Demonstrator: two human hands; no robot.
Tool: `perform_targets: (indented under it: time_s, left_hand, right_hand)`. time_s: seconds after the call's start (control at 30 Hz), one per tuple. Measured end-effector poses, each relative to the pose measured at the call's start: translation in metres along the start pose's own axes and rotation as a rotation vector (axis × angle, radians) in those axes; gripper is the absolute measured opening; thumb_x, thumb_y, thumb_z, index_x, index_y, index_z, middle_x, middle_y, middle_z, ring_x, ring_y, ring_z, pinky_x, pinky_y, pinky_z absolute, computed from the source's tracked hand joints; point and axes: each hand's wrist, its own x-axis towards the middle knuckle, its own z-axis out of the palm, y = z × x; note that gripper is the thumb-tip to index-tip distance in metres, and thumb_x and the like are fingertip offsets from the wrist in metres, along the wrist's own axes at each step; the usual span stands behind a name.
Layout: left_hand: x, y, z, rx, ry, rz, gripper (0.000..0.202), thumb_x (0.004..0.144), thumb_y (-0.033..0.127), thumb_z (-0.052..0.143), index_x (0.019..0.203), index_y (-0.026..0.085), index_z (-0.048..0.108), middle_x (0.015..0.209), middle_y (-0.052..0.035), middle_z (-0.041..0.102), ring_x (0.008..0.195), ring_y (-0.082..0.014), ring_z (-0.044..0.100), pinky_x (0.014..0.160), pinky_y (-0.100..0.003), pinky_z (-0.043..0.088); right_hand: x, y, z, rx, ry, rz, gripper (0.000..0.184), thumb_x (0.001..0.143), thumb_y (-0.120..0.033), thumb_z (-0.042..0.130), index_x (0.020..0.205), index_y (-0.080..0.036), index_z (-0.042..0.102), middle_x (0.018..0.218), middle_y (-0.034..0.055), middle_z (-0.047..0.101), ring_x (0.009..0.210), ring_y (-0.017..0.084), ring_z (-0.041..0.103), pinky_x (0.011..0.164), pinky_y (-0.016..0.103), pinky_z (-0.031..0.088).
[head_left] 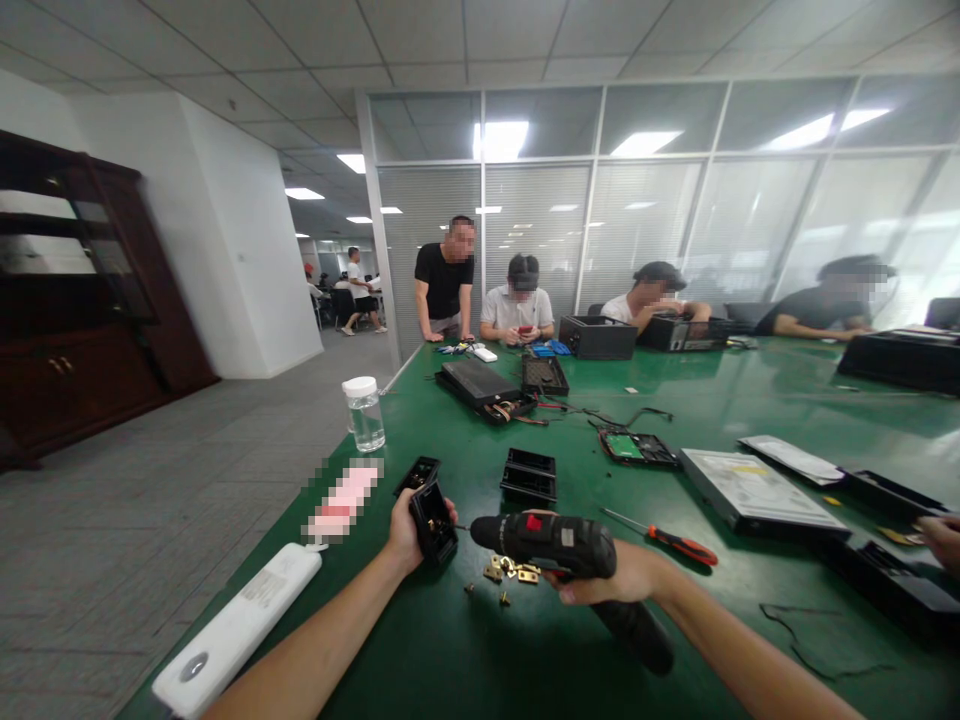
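My left hand (pixel 405 535) is closed around a small black plastic part (pixel 433 522), held upright just above the green table (pixel 420 650). My right hand (pixel 626 575) grips a black cordless electric screwdriver (pixel 555 545) with a red switch. Its bit points left and touches the side of the black part. Several small brass hinges and screws (pixel 511 573) lie on the table below the tool. Two more black plastic pieces (pixel 529 475) sit a little further away.
A white power bank (pixel 236 630) lies at the left table edge near a water bottle (pixel 365 413). A red-handled screwdriver (pixel 664 540), an optical drive (pixel 754 490) and opened computer parts lie to the right. Several people sit or stand at the far end. Another person's hand (pixel 943 540) shows at the right edge.
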Motion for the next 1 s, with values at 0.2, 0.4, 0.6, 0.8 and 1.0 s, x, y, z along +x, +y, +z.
perform_targets:
  time_s: [0.2, 0.4, 0.6, 0.8, 1.0]
  left_hand:
    - [-0.002, 0.001, 0.002, -0.018, 0.009, -0.016, 0.039, 0.065, 0.038, 0.037, 0.067, 0.005, 0.058, 0.064, -0.0126, 0.058, 0.06, -0.0225, 0.055, 0.059, -0.035, 0.04]
    - [-0.003, 0.001, 0.004, -0.035, 0.031, -0.024, 0.039, 0.065, 0.038, 0.037, 0.066, 0.005, 0.058, 0.064, -0.0124, 0.058, 0.06, -0.0224, 0.055, 0.059, -0.035, 0.04]
    - [-0.003, 0.001, 0.003, -0.026, 0.029, -0.021, 0.038, 0.065, 0.037, 0.037, 0.067, 0.005, 0.058, 0.065, -0.013, 0.058, 0.06, -0.0223, 0.055, 0.061, -0.036, 0.04]
    - [-0.004, 0.001, 0.004, -0.002, -0.001, -0.006, 0.04, 0.065, 0.039, 0.037, 0.067, 0.005, 0.058, 0.065, -0.013, 0.058, 0.06, -0.0223, 0.055, 0.061, -0.035, 0.04]
    - [-0.005, 0.002, 0.006, -0.011, 0.009, -0.02, 0.039, 0.065, 0.038, 0.037, 0.065, 0.005, 0.057, 0.063, -0.0126, 0.058, 0.058, -0.0215, 0.054, 0.058, -0.034, 0.04]
  right_hand:
    - [0.0, 0.003, 0.0, -0.001, -0.007, 0.001, 0.028, 0.066, -0.025, 0.053, 0.091, -0.013, 0.047, 0.082, 0.0016, 0.046, 0.075, 0.01, 0.047, 0.068, 0.022, 0.04]
    - [0.001, 0.004, 0.002, 0.016, 0.001, -0.014, 0.05, 0.065, -0.024, 0.054, 0.11, -0.017, 0.033, 0.082, 0.0021, 0.047, 0.075, 0.012, 0.048, 0.067, 0.025, 0.041]
    - [-0.004, -0.012, 0.01, 0.083, 0.106, -0.046, 0.071, 0.067, -0.021, 0.051, 0.123, -0.024, 0.008, 0.086, 0.0069, 0.05, 0.077, 0.015, 0.05, 0.065, 0.023, 0.041]
    - [-0.006, -0.026, 0.012, 0.061, 0.13, 0.037, 0.072, 0.066, -0.024, 0.052, 0.124, -0.024, 0.008, 0.087, 0.0083, 0.051, 0.079, 0.016, 0.05, 0.064, 0.024, 0.042]
    - [-0.008, -0.026, 0.008, 0.082, 0.092, -0.045, 0.067, 0.067, -0.021, 0.05, 0.122, -0.024, 0.013, 0.09, 0.0081, 0.051, 0.081, 0.016, 0.05, 0.066, 0.025, 0.042]
